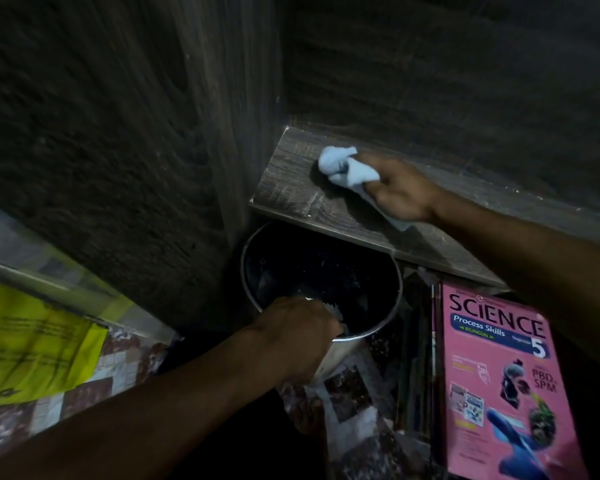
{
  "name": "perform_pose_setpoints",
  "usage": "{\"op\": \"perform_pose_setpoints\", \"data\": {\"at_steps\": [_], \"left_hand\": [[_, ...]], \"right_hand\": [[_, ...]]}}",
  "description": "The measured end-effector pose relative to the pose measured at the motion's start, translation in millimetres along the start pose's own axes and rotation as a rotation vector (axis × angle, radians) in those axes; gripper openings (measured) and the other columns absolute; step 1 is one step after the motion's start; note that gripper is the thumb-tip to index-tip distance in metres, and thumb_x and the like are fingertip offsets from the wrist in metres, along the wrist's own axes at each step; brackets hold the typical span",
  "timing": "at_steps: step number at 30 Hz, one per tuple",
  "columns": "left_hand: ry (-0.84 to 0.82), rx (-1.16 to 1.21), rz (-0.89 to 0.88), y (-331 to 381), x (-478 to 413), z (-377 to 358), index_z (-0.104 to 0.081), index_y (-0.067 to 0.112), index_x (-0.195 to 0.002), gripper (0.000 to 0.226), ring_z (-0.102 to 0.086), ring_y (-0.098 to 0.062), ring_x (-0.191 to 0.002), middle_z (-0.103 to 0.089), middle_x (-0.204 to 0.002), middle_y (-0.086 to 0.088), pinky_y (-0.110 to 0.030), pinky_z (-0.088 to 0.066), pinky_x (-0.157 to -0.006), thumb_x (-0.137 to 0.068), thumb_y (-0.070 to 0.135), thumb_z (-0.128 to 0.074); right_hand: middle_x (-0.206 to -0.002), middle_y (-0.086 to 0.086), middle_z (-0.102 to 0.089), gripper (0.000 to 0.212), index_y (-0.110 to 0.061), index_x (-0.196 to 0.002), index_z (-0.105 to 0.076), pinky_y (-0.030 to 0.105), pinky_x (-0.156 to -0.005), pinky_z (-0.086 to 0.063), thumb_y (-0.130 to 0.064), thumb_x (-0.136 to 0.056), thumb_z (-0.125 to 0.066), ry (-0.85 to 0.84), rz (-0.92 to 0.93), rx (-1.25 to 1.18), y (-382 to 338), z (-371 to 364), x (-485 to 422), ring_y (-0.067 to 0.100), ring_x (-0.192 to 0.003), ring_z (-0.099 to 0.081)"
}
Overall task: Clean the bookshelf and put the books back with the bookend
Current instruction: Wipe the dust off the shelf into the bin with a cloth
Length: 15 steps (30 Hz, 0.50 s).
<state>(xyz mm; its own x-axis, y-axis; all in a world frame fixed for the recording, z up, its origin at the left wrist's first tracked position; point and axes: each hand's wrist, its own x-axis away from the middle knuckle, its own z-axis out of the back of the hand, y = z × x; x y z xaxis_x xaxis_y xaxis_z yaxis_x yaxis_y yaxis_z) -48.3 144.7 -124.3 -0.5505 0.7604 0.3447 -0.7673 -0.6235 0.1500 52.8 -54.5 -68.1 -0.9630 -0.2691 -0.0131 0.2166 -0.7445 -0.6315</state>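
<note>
Head view: the right hand (400,188) is clenched round a crumpled pale blue cloth (338,166), pressing it onto the dark wood-grain shelf board (291,188) near the board's left end, close to the upright wooden side panel (136,150). The left hand (298,337) curls its fingers over the near rim of a round metal bin with a black inside (326,265), just below the shelf's front edge (something white at the fingertips is too blurred to name). Right of the bin a pink Science Process Skills book (499,375) lies face up on a stack of other books (416,358). Far left, a yellow sheet (32,341) lies on the patterned floor (354,393)
</note>
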Motion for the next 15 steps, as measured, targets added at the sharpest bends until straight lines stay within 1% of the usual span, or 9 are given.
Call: {"op": "perform_pose_setpoints", "data": {"at_steps": [2, 3, 4, 6, 7, 8, 11, 13, 15], "left_hand": [[0.006, 0.009, 0.015, -0.9, -1.6, -2.9, -0.063, 0.019, -0.111, 0.024, -0.057, -0.026, -0.114, -0.057, -0.133, -0.002, -0.036, -0.047, -0.093, -0.089, 0.018, -0.054], [0.01, 0.01, 0.033, -1.1, -3.5, -6.4, -0.063, 0.019, -0.113, 0.025, -0.057, -0.027, -0.114, -0.056, -0.134, -0.002, -0.036, -0.047, -0.093, -0.09, 0.018, -0.052], [0.01, 0.027, 0.048, 1.1, -2.6, -4.6, -0.062, 0.019, -0.115, 0.026, -0.056, -0.028, -0.114, -0.056, -0.134, -0.004, -0.037, -0.046, -0.093, -0.092, 0.018, -0.05], [0.014, 0.044, 0.059, 1.0, -2.0, -5.8, -0.061, 0.017, -0.117, 0.026, -0.056, -0.029, -0.112, -0.057, -0.13, -0.006, -0.037, -0.046, -0.093, -0.093, 0.017, -0.049], [0.013, 0.044, 0.058, -0.9, -1.1, -6.3, -0.062, 0.018, -0.116, 0.026, -0.057, -0.029, -0.112, -0.058, -0.13, -0.005, -0.036, -0.046, -0.093, -0.093, 0.018, -0.05], [0.013, 0.047, 0.054, -1.4, 2.1, -4.8, -0.062, 0.019, -0.115, 0.026, -0.057, -0.028, -0.112, -0.057, -0.131, -0.004, -0.035, -0.046, -0.093, -0.092, 0.019, -0.051], [0.011, 0.053, 0.038, -6.9, 6.3, -6.6, -0.062, 0.02, -0.116, 0.027, -0.057, -0.028, -0.113, -0.056, -0.133, -0.004, -0.036, -0.046, -0.093, -0.092, 0.019, -0.05], [0.025, 0.054, 0.042, -6.1, 8.7, -0.7, -0.062, 0.018, -0.117, 0.027, -0.057, -0.029, -0.111, -0.059, -0.128, -0.006, -0.037, -0.046, -0.093, -0.094, 0.018, -0.048], [0.036, 0.043, 0.035, -7.1, 9.9, 0.6, -0.062, 0.019, -0.118, 0.027, -0.057, -0.028, -0.111, -0.059, -0.127, -0.006, -0.036, -0.047, -0.093, -0.094, 0.019, -0.049]], "right_hand": [[-0.122, 0.001, -0.056, 0.029, -0.002, -0.127, -0.06, -0.007, -0.076, -0.027, -0.005, -0.1, -0.049, -0.034, -0.029, 0.079, 1.7, 0.4, -18.6, 0.017, -0.113, -0.055], [-0.124, -0.002, -0.054, 0.029, -0.006, -0.128, -0.06, -0.004, -0.081, -0.027, -0.008, -0.1, -0.05, -0.048, -0.037, 0.131, 2.8, -4.2, -26.7, 0.015, -0.116, -0.053], [-0.127, -0.003, -0.055, 0.03, -0.009, -0.128, -0.061, 0.002, -0.09, -0.028, -0.012, -0.1, -0.051, -0.065, -0.042, 0.17, 3.3, -11.5, -33.9, 0.016, -0.12, -0.052], [-0.13, 0.002, -0.06, 0.036, -0.013, -0.124, -0.063, 0.027, -0.108, -0.031, -0.021, -0.093, -0.048, -0.078, -0.011, 0.218, 5.4, -33.6, -38.4, 0.023, -0.124, -0.052], [-0.131, 0.004, -0.061, 0.043, -0.015, -0.124, -0.064, 0.039, -0.11, -0.032, -0.024, -0.087, -0.045, -0.085, 0.007, 0.225, 3.7, -43.8, -34.9, 0.027, -0.125, -0.052], [-0.132, 0.006, -0.061, 0.05, -0.015, -0.126, -0.063, 0.044, -0.111, -0.032, -0.027, -0.083, -0.042, -0.092, 0.042, 0.221, 1.1, -51.9, -28.8, 0.03, -0.126, -0.052], [-0.138, 0.009, -0.056, 0.057, -0.012, -0.135, -0.057, 0.044, -0.114, -0.025, -0.032, -0.085, -0.038, -0.229, 0.118, 0.234, -13.5, -57.5, -2.8, 0.03, -0.132, -0.047], [-0.134, 0.007, -0.059, 0.047, -0.012, -0.132, -0.058, 0.046, -0.111, -0.035, -0.027, -0.09, -0.045, -0.342, 0.207, 0.193, -10.5, -48.6, 4.5, 0.026, -0.126, -0.053], [-0.125, 0.002, -0.063, 0.036, -0.015, -0.126, -0.062, 0.043, -0.102, -0.046, -0.015, -0.092, -0.054, -0.379, 0.177, 0.128, -10.5, -32.1, -3.2, 0.018, -0.116, -0.06]]}}
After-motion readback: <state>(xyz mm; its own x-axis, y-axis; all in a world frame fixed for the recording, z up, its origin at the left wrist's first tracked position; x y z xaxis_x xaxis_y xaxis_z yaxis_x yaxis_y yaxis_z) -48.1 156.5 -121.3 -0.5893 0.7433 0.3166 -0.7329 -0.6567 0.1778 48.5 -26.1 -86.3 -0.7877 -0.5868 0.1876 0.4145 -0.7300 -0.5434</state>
